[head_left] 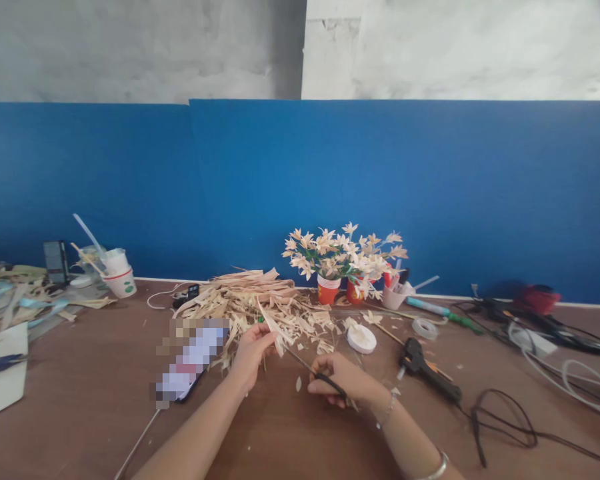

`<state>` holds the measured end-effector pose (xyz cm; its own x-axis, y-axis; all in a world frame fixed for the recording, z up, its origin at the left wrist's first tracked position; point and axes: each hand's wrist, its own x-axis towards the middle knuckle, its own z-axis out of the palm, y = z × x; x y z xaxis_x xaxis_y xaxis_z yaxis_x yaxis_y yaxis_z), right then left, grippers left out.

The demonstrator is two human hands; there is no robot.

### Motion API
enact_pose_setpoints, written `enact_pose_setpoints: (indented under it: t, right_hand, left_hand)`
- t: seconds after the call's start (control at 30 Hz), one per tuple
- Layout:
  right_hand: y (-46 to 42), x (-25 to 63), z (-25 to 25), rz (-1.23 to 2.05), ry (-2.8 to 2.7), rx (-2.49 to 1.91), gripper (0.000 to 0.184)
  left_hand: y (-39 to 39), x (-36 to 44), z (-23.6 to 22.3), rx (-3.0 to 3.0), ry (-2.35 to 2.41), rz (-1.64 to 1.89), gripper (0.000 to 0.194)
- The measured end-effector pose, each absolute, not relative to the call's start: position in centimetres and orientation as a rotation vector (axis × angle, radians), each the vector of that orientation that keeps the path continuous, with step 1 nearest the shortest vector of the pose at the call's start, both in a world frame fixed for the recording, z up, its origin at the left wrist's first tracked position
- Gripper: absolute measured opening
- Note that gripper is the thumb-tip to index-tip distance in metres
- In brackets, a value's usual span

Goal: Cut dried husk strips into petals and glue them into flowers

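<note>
My left hand (253,353) pinches a pale dried husk strip (269,321), which stands up from between the fingers. In my right hand (337,377) is a pair of scissors (331,383) with dark handles. Their blades point up and left, close to the lower end of the strip; whether they touch it I cannot tell. Behind my left hand spreads a heap of dried husk strips (250,293). A small petal-shaped piece (299,384) lies on the table between my hands.
A phone (195,363) lies left of my left hand. Husk flowers (350,253) stand in red cups (329,290) at the back. A white round lid (361,339), a glue gun (425,370) and looped cables (505,420) lie to the right. A paper cup (120,283) stands back left.
</note>
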<state>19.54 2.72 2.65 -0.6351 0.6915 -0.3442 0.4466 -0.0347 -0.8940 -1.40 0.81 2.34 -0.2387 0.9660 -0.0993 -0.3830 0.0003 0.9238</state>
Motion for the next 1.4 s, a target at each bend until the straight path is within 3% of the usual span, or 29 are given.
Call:
enact_pose_setpoints:
  t: [0.43,0.87,1.4]
  right_hand:
    - [2.35,19.22,3.22,1.721,-2.014,-1.231,0.033]
    - [2.36,19.45,3.26,1.681,-2.076,-1.238,0.022]
    - [2.41,19.66,3.28,1.729,-2.066,-1.217,0.029]
  left_hand:
    - [0.84,-1.45,2.19,0.732,1.061,1.458,0.021]
    - [0.7,-1.71,2.2,0.679,0.995,1.32,0.02]
    - [0.7,-1.88,1.76,0.653,0.907,1.26,0.021]
